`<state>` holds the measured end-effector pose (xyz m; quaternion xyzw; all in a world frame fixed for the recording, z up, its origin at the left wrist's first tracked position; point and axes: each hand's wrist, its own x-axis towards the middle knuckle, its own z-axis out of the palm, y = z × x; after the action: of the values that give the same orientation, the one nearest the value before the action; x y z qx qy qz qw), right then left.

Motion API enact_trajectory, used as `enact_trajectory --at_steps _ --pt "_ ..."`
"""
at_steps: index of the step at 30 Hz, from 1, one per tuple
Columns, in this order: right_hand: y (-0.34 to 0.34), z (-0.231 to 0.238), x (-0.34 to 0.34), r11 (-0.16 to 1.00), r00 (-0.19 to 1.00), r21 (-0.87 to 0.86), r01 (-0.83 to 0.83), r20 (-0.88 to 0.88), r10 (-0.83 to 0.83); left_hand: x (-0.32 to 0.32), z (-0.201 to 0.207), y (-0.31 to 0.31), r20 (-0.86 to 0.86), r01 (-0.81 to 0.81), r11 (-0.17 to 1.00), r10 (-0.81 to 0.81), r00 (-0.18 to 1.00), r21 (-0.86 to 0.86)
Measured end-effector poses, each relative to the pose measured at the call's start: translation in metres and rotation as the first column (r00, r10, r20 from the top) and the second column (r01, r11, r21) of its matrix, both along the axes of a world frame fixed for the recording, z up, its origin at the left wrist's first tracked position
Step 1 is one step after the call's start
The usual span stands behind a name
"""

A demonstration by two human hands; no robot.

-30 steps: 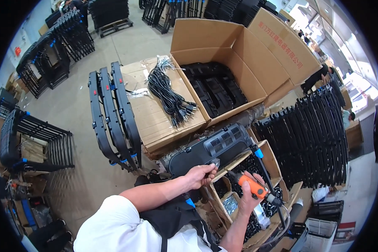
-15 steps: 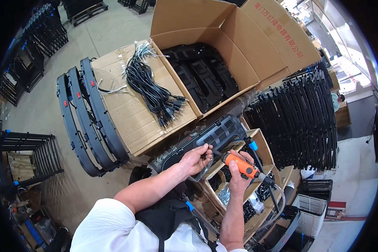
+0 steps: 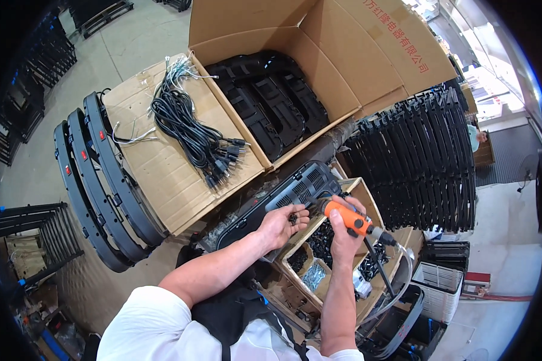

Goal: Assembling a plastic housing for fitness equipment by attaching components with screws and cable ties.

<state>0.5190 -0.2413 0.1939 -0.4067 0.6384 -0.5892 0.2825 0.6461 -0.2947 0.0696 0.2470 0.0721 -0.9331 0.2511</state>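
My left hand (image 3: 277, 229) is half curled, palm up, with several small black screws (image 3: 293, 218) lying in its fingers. In my right hand (image 3: 345, 242) is an orange air screwdriver (image 3: 348, 217), with a clear hose (image 3: 411, 274) running from its rear end. The driver's front end points left toward my left fingers; its tip is hard to make out. Just beyond both hands lies a long dark grey plastic cover (image 3: 301, 188) with vent slots. Below the hands, a wooden parts tray (image 3: 372, 201) holds black screws (image 3: 320, 242) and silver screws (image 3: 314, 276) in separate compartments.
Black power cords (image 3: 183, 123) lie bundled on a cardboard box (image 3: 135, 114). Behind it, an open carton (image 3: 337, 66) holds black molded parts (image 3: 271, 99). Curved grey frames (image 3: 90, 180) lean at the left. Stacked black metal frames (image 3: 412, 156) and a white basket (image 3: 439, 289) are on the right.
The view has turned, shifting the surroundings left. My left fingers have loosened, showing more of the screws. My right hand still grips the air screwdriver, now slightly higher in view.
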Motion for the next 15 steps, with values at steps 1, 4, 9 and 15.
enact_trajectory --at_steps 1,4,9,15 --pt "-0.010 -0.002 -0.005 1.000 1.000 -0.004 0.014 -0.014 -0.014 0.000 0.001 0.002 0.072 0.040 0.998 -0.037 0.997 -0.044" --pt "-0.039 -0.017 -0.027 0.999 1.000 -0.032 0.009 -0.024 -0.009 0.003 0.002 0.008 0.150 0.138 0.985 -0.122 0.981 -0.102" --pt "-0.072 -0.036 -0.044 0.997 0.998 -0.055 -0.055 -0.031 0.054 0.007 -0.004 0.018 0.188 0.241 0.952 -0.206 0.960 -0.188" --pt "-0.084 -0.050 -0.049 0.999 0.999 -0.018 -0.041 -0.018 0.041 0.009 -0.007 0.020 0.256 0.208 0.938 -0.137 0.957 -0.278"
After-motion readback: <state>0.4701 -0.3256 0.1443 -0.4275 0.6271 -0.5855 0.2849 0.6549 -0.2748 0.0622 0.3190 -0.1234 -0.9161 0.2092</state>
